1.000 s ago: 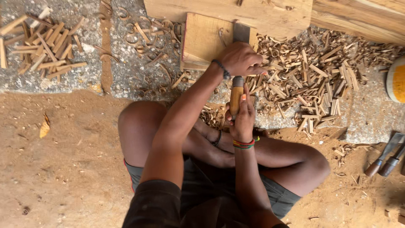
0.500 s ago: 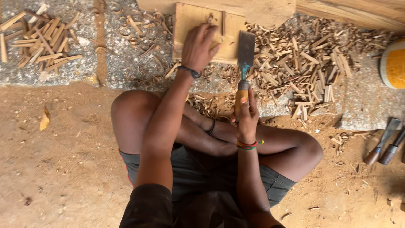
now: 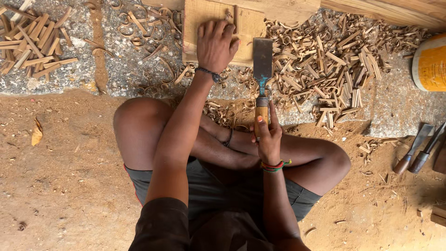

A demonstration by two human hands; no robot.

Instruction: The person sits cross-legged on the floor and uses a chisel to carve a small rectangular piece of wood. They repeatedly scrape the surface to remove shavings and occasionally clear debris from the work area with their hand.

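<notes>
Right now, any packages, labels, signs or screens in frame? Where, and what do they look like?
One container: right edge of the frame, on the stone floor beside the wood shavings; rounded, white rim, yellow-orange label face, cut off by the frame.
No signs or screens visible.

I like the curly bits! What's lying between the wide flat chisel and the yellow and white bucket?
Head view: curled wood shavings between chisel and bucket.
</notes>
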